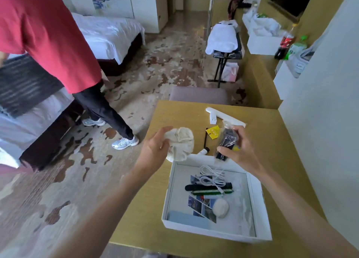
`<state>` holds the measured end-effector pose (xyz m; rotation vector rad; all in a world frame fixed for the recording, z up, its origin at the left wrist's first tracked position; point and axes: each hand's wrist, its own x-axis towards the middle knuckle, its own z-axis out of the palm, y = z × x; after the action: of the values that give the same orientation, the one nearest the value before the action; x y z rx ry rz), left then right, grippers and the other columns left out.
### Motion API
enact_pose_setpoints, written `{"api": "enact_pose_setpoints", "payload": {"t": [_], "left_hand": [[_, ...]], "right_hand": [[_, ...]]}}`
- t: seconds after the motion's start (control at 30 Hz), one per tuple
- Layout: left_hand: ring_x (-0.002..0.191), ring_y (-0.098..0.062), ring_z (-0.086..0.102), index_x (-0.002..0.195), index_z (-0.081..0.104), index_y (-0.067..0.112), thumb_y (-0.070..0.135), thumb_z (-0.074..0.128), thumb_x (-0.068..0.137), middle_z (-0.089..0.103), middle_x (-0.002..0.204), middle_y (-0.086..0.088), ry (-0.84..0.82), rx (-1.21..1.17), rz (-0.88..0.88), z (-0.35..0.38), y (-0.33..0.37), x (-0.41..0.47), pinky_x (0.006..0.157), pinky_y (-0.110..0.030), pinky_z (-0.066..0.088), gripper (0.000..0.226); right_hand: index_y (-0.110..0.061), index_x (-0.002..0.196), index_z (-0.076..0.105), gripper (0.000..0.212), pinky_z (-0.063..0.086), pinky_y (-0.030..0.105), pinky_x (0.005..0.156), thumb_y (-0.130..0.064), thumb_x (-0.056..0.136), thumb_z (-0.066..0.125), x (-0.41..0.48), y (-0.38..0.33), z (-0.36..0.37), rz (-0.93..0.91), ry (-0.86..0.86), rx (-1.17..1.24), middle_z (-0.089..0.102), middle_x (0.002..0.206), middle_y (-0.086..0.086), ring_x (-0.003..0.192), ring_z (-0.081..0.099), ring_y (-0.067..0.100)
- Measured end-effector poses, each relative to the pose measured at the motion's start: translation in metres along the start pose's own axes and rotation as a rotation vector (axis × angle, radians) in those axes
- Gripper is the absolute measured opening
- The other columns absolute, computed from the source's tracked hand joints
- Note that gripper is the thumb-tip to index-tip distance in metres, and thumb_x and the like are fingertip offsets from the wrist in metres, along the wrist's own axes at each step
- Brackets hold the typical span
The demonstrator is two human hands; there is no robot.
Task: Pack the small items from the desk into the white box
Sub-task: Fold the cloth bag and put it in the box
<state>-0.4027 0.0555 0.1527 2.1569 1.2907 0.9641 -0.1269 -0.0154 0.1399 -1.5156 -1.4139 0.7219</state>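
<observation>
The white box (260,203) lies open on the yellow desk (147,215). Inside it are a white cable (210,175), a black and green brush (209,189), a white round ball (220,207) and printed cards (202,207). My left hand (155,151) holds a bunched cream sock (182,143) above the box's far left corner. My right hand (240,151) grips a clear packet with a dark item (226,141) above the box's far edge. On the desk beyond lie a yellow sachet (213,131), a black pencil (205,138), a small white tube (203,151) and a white lamp (223,116).
A person in a red shirt (48,38) and black trousers stands at the left by a bed (108,34). A grey chair (198,94) sits behind the desk. A white wall (320,141) borders the desk's right side. Bottles and boxes stand on a counter at the upper right.
</observation>
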Motion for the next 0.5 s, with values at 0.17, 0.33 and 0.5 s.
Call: {"api": "enact_pose_setpoints", "payload": {"t": [0.17,0.33,0.5], "left_hand": [[0.059,-0.007,0.061,0.116,0.056,0.017,0.006,0.047,0.093,0.065,0.084,-0.002,-0.204,-0.116,-0.099,0.012,-0.015,-0.029,0.043,-0.009,0.042,0.028],[0.066,-0.021,0.069,0.113,0.055,0.020,0.010,0.046,0.093,0.065,0.092,-0.013,-0.272,-0.216,-0.239,0.018,-0.043,-0.042,0.043,-0.025,0.056,0.024],[0.061,-0.015,0.068,0.112,0.055,0.024,0.011,0.045,0.092,0.065,0.082,-0.006,-0.319,-0.232,-0.222,0.023,-0.050,-0.040,0.047,-0.035,0.059,0.026]], "right_hand": [[-0.038,0.110,0.047,0.064,0.049,0.025,0.075,-0.050,0.059,0.082,-0.046,-0.005,0.023,0.088,-0.052,-0.057,0.066,0.094,-0.007,0.086,0.065,0.010],[-0.038,0.105,0.051,0.054,0.051,0.027,0.078,-0.030,0.060,0.079,-0.073,-0.002,0.047,0.257,-0.090,-0.100,0.067,0.094,-0.011,0.089,0.065,0.011],[-0.025,0.100,0.061,0.037,0.047,0.018,0.067,-0.002,0.073,0.070,-0.087,0.020,0.042,0.427,0.111,-0.070,0.066,0.095,0.000,0.084,0.062,0.017]]}}
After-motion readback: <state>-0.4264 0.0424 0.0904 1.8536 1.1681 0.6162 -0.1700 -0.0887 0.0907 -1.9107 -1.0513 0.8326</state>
